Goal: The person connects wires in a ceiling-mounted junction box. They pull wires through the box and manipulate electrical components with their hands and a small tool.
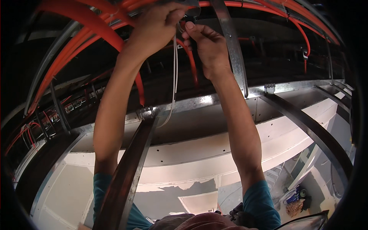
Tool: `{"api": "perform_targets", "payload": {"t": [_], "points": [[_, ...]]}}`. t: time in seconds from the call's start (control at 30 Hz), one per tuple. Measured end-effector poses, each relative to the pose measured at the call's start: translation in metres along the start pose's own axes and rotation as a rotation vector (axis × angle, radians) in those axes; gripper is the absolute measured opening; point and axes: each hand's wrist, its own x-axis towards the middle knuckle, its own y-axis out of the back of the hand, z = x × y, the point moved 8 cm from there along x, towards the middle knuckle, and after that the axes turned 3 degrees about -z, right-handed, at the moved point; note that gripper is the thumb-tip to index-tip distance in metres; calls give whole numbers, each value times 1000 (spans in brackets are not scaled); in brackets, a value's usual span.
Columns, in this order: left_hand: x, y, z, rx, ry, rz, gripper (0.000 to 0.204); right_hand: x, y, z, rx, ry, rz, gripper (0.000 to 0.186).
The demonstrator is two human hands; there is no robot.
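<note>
Wires [175, 78] hang paired, thin and whitish, curving near the bottom.

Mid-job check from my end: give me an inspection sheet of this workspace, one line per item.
Surface: metal channel crosses below the hands; pale boards lie lower.
Work items: pale wires hang from between the hands, near a grey fitting.
Clutter: patterned bundle among loose things, lower right.
Grip: left hand raised, fingertips mostly hidden; right hand has thumb and fingers bent near the wires; exact hold unclear.
Cables: orange conduits overhead; wires pass in front of the channel.
Surroundings: dark ceiling void, metal framing.
</note>
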Motion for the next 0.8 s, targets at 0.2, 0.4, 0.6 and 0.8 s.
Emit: {"api": "perform_targets", "payload": {"t": [0.2, 0.4, 0.6, 0.8], "points": [[12, -32, -27, -96, 268, -286, 36, -13, 1, 3, -57, 13, 122, 23], [12, -37, -43, -314, 312, -180, 38, -28, -2, 12, 59, 82, 130, 22], [8, -34, -45, -198, 403, -241, 38, -6, 15, 29, -72, 35, 79, 25], [9, -18, -29, -270, 415, -157, 31, 38, 7, 16, -212, 173, 69, 16]]}}
